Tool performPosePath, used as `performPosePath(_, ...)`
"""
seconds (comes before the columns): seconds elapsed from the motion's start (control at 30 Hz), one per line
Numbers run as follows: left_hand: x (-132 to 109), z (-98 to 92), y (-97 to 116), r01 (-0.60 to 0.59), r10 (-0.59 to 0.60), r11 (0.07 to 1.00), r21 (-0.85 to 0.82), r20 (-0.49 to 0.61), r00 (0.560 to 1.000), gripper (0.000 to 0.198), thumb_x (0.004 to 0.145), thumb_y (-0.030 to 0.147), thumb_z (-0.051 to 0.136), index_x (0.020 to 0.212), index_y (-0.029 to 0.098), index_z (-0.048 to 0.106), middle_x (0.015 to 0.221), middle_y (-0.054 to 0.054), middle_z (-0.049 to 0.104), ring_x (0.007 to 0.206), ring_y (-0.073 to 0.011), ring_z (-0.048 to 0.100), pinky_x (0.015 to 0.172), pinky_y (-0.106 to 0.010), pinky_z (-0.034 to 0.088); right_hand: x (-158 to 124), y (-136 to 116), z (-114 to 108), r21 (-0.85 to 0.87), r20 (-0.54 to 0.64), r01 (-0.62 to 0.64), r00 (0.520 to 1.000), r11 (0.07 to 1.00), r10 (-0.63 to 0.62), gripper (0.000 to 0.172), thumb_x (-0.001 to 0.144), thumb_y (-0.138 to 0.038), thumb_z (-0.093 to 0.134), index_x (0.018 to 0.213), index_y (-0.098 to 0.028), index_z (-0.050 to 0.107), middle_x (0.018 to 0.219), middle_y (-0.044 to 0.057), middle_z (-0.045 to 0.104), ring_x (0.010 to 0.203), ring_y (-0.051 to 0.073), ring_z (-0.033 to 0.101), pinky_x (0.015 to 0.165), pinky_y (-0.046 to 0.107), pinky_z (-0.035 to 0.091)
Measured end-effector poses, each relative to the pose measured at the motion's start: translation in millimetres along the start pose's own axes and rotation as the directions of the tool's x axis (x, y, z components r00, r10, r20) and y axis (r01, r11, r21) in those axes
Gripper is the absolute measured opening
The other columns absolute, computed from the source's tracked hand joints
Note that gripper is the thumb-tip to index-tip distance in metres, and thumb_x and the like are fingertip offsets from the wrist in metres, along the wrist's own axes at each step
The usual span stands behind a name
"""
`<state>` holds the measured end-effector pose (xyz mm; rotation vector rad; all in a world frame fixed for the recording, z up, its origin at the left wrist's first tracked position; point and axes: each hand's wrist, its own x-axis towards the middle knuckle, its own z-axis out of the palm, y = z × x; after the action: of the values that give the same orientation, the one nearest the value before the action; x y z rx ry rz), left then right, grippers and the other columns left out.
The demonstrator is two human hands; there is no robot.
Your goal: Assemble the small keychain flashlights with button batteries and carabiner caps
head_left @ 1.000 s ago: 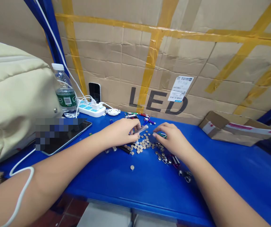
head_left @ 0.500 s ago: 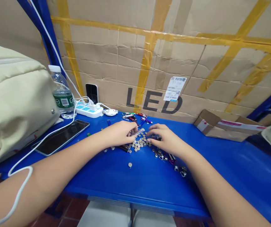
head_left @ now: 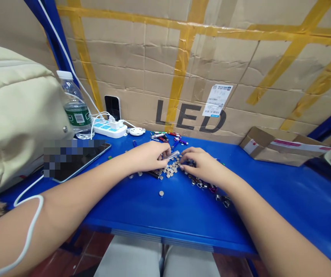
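Observation:
My left hand [head_left: 148,156] rests on the blue table [head_left: 183,211], fingers closed round a small silver tube [head_left: 173,155]. My right hand [head_left: 200,164] lies just right of it, fingers curled down over a heap of several round silver button cells [head_left: 171,169]; what its fingertips pinch is hidden. One button cell [head_left: 161,193] lies alone nearer to me. Small coloured metal pieces [head_left: 208,186] lie beside my right wrist.
A phone [head_left: 80,159] lies at the left with a white cable across it. Behind stand a water bottle [head_left: 76,107], a white power strip [head_left: 110,130], a cream bag [head_left: 15,115], several coloured pens [head_left: 168,136] and a taped cardboard wall. A flat carton [head_left: 281,152] lies at right.
Both hands have stayed over the button-cell heap; the right hand has crept slightly left towards the silver tube. The camera view shifted a little.

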<state>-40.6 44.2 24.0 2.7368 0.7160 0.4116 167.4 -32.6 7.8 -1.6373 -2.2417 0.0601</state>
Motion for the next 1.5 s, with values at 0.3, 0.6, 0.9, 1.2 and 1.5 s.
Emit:
performPosePath(0.3,0,-0.6,-3,0.011,-0.011,1.000,0.013,0.011,1.000,0.027,0.074,0.023,0.053,0.099,0.017,0.060,0.087,-0.004,0.067,0.074,-0.0161,0.060,0.067,-0.025,0.043,-4,5,2,0.005,0.074,0.000,0.997,1.000,0.000,0.014,0.079,-0.023,0.062,0.091,-0.024,0.069,0.111,0.006,0.062,0.109,0.024,0.055,0.096,0.041,0.044)
performPosePath(0.6,0,-0.5,-1,-0.004,0.004,1.000,0.006,0.022,1.000,0.026,0.072,0.022,0.056,0.097,0.017,0.061,0.086,-0.004,0.067,0.073,-0.0155,0.061,0.064,-0.023,0.043,0,3,2,-0.016,0.061,-0.030,0.998,0.999,0.031,0.009,0.077,-0.025,0.065,0.086,-0.022,0.068,0.113,0.007,0.061,0.109,0.024,0.055,0.095,0.041,0.044)
performPosePath(0.9,0,3.6,-1,0.014,-0.014,1.000,-0.002,0.053,0.998,0.021,0.072,0.021,0.054,0.092,0.017,0.060,0.083,-0.004,0.067,0.069,-0.0149,0.060,0.058,-0.023,0.041,0,3,6,-0.012,0.058,-0.035,0.998,0.999,0.036,0.008,0.078,-0.022,0.063,0.081,-0.023,0.071,0.113,0.008,0.062,0.109,0.024,0.056,0.096,0.042,0.044)
performPosePath(1.2,0,5.1,0,-0.030,0.033,0.997,-0.072,0.044,0.999,0.019,0.075,0.022,0.053,0.092,0.017,0.059,0.083,-0.003,0.067,0.073,-0.0153,0.062,0.064,-0.024,0.045,-1,-13,-8,0.175,-0.303,0.151,0.948,0.973,-0.092,0.009,0.081,-0.027,0.059,0.084,-0.021,0.066,0.118,0.008,0.061,0.115,0.022,0.055,0.101,0.041,0.041)
performPosePath(1.5,0,6.8,2,-0.058,0.061,0.994,-0.096,0.030,0.998,0.016,0.074,0.020,0.056,0.089,0.017,0.058,0.082,-0.003,0.068,0.074,-0.0149,0.063,0.066,-0.024,0.046,0,-17,-5,0.207,-0.345,0.187,0.932,0.960,-0.107,0.011,0.082,-0.027,0.057,0.086,-0.022,0.066,0.109,0.007,0.065,0.108,0.021,0.058,0.095,0.040,0.045)
